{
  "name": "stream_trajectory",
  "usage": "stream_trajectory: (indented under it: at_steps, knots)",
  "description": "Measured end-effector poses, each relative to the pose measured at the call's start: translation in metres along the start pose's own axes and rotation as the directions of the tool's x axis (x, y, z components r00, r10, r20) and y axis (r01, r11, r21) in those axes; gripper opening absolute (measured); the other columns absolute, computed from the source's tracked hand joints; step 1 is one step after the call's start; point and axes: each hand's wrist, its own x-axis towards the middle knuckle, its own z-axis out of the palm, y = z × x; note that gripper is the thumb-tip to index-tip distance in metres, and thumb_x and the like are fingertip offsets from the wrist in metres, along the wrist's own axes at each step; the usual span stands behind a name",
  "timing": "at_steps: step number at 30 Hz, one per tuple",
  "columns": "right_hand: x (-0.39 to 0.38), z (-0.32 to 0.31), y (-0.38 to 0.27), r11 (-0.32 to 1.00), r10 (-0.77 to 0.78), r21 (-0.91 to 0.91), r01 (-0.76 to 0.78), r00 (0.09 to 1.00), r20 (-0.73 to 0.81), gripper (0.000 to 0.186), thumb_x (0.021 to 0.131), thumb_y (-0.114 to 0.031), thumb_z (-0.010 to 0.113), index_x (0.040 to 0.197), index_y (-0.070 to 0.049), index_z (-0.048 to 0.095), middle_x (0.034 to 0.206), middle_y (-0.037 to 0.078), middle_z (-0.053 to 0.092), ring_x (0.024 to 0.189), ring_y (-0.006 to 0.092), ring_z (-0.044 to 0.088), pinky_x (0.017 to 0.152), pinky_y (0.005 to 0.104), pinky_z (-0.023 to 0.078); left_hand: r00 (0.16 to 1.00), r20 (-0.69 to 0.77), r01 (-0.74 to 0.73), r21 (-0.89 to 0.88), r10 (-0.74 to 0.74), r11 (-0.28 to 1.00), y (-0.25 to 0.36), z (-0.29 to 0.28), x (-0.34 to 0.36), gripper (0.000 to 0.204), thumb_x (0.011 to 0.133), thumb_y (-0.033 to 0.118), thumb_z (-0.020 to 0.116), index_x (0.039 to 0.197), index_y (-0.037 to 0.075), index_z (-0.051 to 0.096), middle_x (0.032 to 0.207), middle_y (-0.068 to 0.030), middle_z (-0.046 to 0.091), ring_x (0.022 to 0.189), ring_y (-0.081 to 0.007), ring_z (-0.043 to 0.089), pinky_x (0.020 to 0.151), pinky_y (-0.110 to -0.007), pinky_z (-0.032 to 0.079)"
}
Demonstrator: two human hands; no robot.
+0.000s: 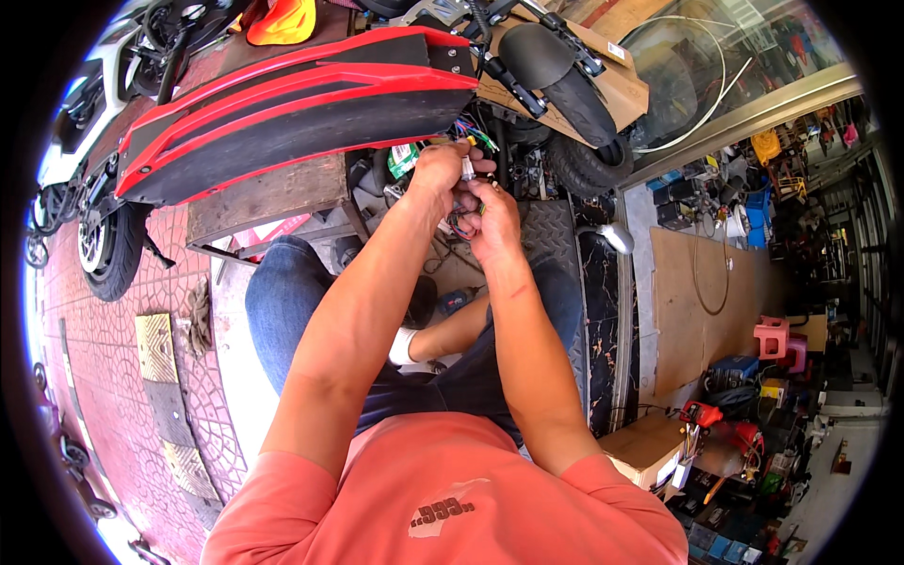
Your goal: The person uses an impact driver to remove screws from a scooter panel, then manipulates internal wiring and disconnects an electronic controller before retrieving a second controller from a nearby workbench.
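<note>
My left hand (443, 172) is closed, with a small white wire connector (467, 168) at its fingertips. Close against it, my right hand (496, 224) is also closed, pinching thin coloured wires (461, 226) just below the connector. The fingers hide part of both. More coloured wires (478, 135) spread out right above my hands, beside the underside of a red and black electric scooter deck (311, 118). The deck lies on its side, its left part over a worn wooden bench (282, 198).
A scooter wheel with a black fender (537, 56) stands at the upper right, near a loose tyre (593, 168) and cardboard. A blue power tool (457, 301) lies between my legs. Left is a parked motorbike's wheel (118, 254); right, a cluttered shop with a pink stool (771, 336).
</note>
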Motion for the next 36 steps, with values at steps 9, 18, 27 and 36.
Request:
stream_trajectory:
  at_steps: [9,18,27,36]
  knots:
    - [-0.009,0.019,0.006,0.997,-0.024,0.067,0.029,0.997,-0.077,0.005,0.095,-0.012,0.065,0.099,-0.010,0.067,0.078,-0.005,0.055,0.058,0.0029,0.043,0.045,0.0220,0.028,0.996,-0.089,-0.023,-0.134,0.011,0.991,0.005,0.001,0.006,0.023,0.106,0.026,0.057,0.100,0.005,0.066,0.079,-0.0077,0.070,0.069,-0.0208,0.068,0.054,-0.035,0.051]
    - [-0.019,0.027,0.012,0.992,-0.101,0.061,0.109,0.988,-0.116,0.010,0.094,-0.016,0.064,0.087,-0.010,0.059,0.072,-0.005,0.049,0.052,0.0047,0.035,0.045,0.0233,0.028,0.993,-0.048,-0.116,-0.181,0.109,0.977,0.000,-0.011,0.031,0.021,0.105,0.023,0.058,0.095,0.007,0.066,0.070,-0.0015,0.061,0.063,-0.0166,0.057,0.060,-0.034,0.047]
    - [-0.082,-0.031,0.029,0.976,-0.072,0.213,0.052,0.994,0.088,0.008,0.089,-0.012,0.062,0.094,-0.006,0.058,0.083,0.005,0.056,0.064,0.0086,0.043,0.053,0.0216,0.034,0.992,-0.066,-0.113,-0.096,0.107,0.989,0.004,-0.003,-0.009,0.046,0.109,0.043,0.043,0.098,0.009,0.072,0.080,-0.0043,0.072,0.069,-0.0159,0.064,0.061,-0.032,0.048]
    - [-0.101,-0.040,-0.002,0.951,-0.238,-0.132,0.278,0.936,0.258,0.020,0.088,-0.022,0.061,0.096,-0.003,0.062,0.083,0.007,0.060,0.066,0.0105,0.049,0.060,0.0249,0.041,0.995,0.102,-0.024,0.338,-0.011,0.941,-0.072,-0.028,-0.015,0.032,0.099,0.030,0.062,0.108,0.002,0.074,0.102,-0.0124,0.075,0.095,-0.0211,0.071,0.083,-0.038,0.057]
